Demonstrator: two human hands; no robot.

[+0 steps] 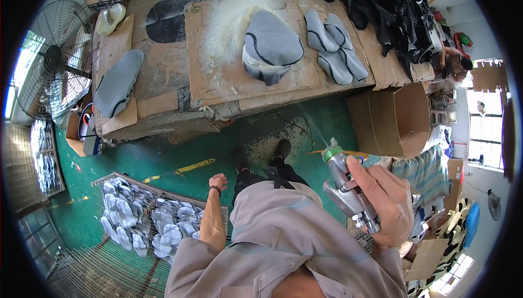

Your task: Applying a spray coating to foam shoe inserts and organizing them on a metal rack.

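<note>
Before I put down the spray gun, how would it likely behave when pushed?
The spray gun is probably rigid and rather heavy for its size, as it looks metallic. Its uneven, knobbed shape may make it wobble, not roll.

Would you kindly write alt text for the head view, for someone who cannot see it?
The person's right hand holds a metal spray gun in front of a cardboard-covered workbench where grey pieces lie, with black material heaped at the right. The left hand hangs near a rack of pale pieces.
</note>
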